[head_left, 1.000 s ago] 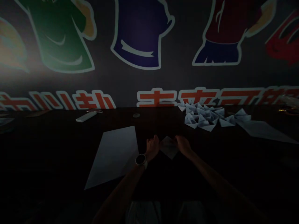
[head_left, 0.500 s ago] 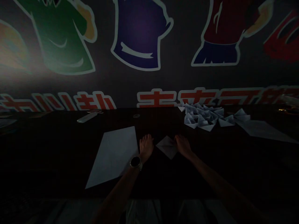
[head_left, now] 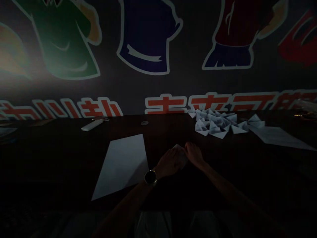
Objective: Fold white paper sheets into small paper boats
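Fingers of the left hand [head_left: 170,162] lie together over a folded paper piece [head_left: 180,152], and the right hand [head_left: 194,154] has its fingertips against the piece's right side; whether they grip it cannot be told. Just left of the hands lies a blank white sheet [head_left: 121,167] on the counter [head_left: 158,127]. Near its far edge, folded paper triangles [head_left: 215,124] sit heaped beside another sheet [head_left: 274,137]; a white remote [head_left: 92,125] lies further left.
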`<state>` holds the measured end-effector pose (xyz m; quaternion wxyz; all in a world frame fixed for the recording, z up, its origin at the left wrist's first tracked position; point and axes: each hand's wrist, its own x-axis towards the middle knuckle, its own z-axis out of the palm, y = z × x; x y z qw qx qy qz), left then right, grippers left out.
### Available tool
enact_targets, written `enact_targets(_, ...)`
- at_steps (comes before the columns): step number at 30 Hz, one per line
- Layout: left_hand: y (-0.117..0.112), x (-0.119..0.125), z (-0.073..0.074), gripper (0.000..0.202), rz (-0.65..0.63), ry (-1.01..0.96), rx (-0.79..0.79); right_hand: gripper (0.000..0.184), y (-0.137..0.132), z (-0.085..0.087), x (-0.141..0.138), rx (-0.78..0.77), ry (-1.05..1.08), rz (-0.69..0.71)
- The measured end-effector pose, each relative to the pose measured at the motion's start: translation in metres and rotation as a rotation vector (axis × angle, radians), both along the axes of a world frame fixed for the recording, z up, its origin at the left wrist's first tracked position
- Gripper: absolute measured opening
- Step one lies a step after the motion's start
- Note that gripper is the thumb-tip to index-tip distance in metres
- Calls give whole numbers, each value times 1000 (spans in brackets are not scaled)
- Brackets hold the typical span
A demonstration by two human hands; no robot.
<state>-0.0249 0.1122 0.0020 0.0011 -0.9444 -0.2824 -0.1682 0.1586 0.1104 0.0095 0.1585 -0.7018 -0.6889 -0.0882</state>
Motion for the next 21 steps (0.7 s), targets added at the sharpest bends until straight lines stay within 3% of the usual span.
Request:
enact_targets(2, 0, 1, 2, 58, -7, -17, -6, 28, -8, -1, -5, 48, -23, 64)
enact_targets(4, 0, 1, 1, 59, -7, -25, -12, 39, -19, -6, -9, 82, -37, 225)
enact_targets(6, 0, 0, -1, 64, -7, -19, -16, 51, -30, -15, -11, 60, -29, 393)
enact_targets(8, 0, -1, -3, 68, -20, 0, -16, 62, -38, -23, -11, 12, -9, 466)
enact_targets(13, -2, 0, -1, 69, 1, 5, -43, 69, -46, -26, 0, -40, 18, 484)
enact_targets(21, 1, -1, -3, 61, 9, -21, -44, 70, -68, -22, 34, -46, -31, 376)
